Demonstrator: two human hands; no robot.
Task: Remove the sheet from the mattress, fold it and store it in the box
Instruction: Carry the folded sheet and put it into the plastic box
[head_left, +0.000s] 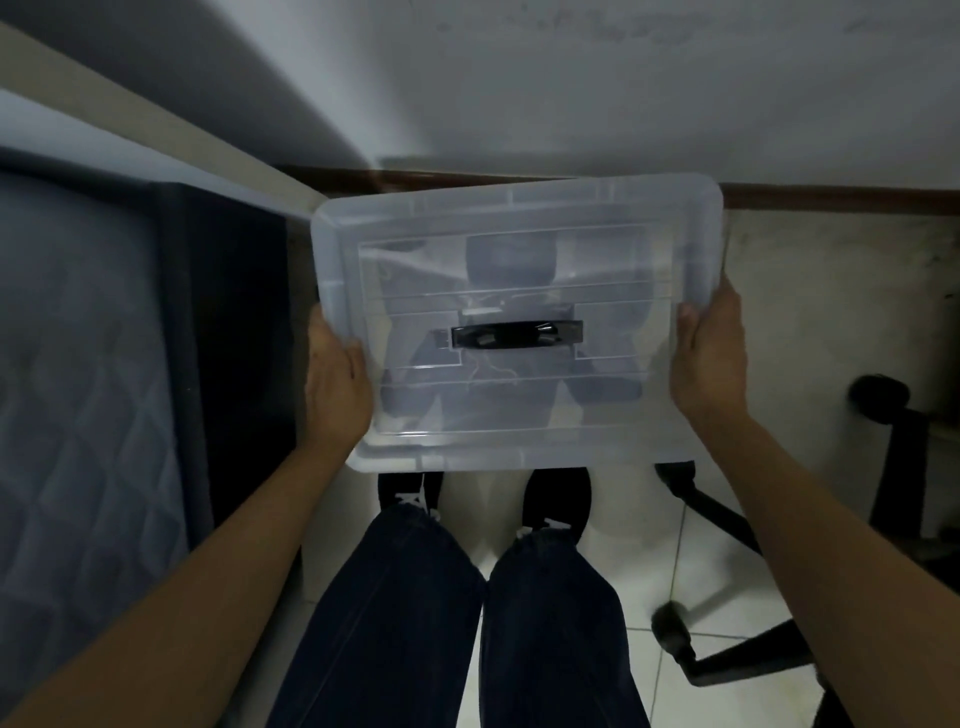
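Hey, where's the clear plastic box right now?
In the head view's centre, the box is held at its sides by the left hand and right hand, right of the mattress.

Box (332, 260) contents indistinct; mattress (78, 364) cropped at left edge.

Apparently no legible text anywhere

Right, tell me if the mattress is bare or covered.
Bare: the mattress shows its quilted stitching, no sheet over the part in view.
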